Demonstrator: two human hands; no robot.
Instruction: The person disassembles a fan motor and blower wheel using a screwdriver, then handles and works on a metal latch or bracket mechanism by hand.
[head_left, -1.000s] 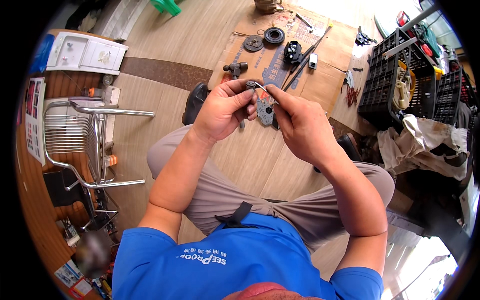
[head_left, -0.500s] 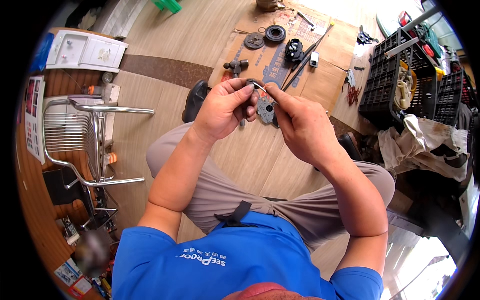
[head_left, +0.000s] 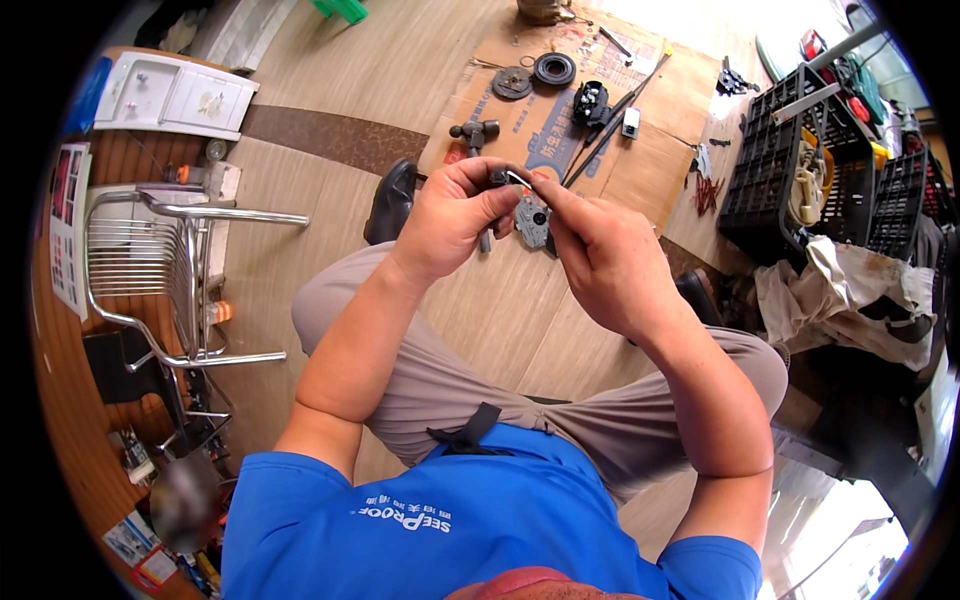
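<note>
Head view: left hand [head_left: 455,215], right hand [head_left: 600,260] together, both pinching small grey metal part [head_left: 530,215] above cardboard [head_left: 660,110].

A small dark part [head_left: 497,178] sits pinched between the fingertips of the left hand [head_left: 455,215], held up above the knees. A thin bright wire clip [head_left: 520,178] runs from it to the fingertips of the right hand [head_left: 600,262]. Just below hangs a flat grey metal plate [head_left: 532,220], with holes, roughly upright between the two hands.
</note>
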